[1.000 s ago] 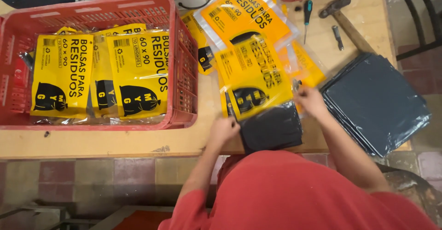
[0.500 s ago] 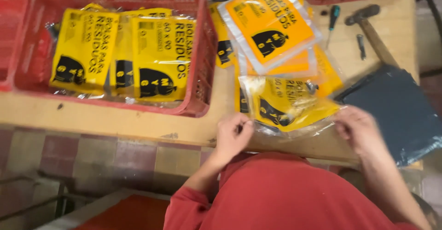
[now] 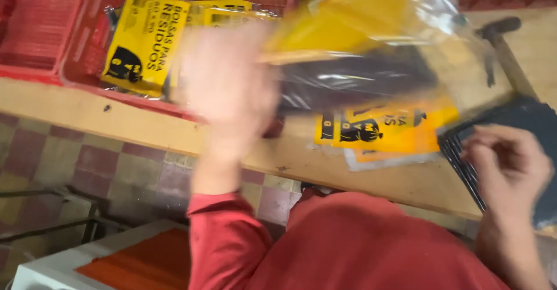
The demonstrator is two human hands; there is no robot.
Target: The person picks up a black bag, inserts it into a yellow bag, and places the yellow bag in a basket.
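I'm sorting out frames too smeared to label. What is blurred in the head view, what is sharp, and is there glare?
Head view: the left hand and the clear packet it holds are motion-smeared; glare streaks the packet's plastic. The right hand by the dark stack is softly blurred. The yellow packets in the red crate and the hammer stay fairly sharp.

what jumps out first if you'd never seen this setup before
The blurred left hand grips a filled clear packet with a yellow label, lifted above the wooden table. At upper left a red plastic basket holds more yellow packets. At right, the right hand rests at a stack of dark folded bags, with a hammer beyond it.
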